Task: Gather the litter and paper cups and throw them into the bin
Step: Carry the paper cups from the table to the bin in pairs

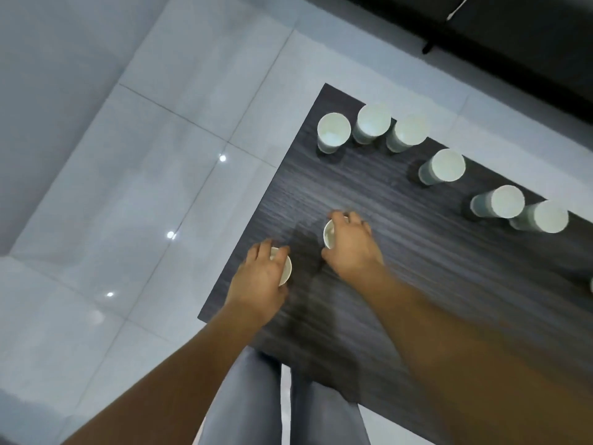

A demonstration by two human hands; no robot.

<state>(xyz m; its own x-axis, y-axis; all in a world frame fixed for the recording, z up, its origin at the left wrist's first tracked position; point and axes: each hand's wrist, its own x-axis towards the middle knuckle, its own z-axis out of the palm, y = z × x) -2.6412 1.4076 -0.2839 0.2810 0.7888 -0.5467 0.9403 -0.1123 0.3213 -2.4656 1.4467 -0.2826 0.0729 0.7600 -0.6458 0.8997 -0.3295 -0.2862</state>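
Note:
My left hand (261, 273) grips a white paper cup (285, 271) from above, near the left edge of the dark wood-grain table (417, 252). My right hand (351, 244) curls over a second paper cup (329, 234) a little farther in, fingers around its rim. Several more white paper cups stand upright in a curved row along the far edge, from one at the far left (333, 131) to one at the right (550, 216). No bin or other litter shows.
Glossy white floor tiles (144, 187) lie left of and beyond the table. A dark sofa or bench (513, 43) fills the top right. My legs in grey jeans (250, 406) stand against the table's near edge.

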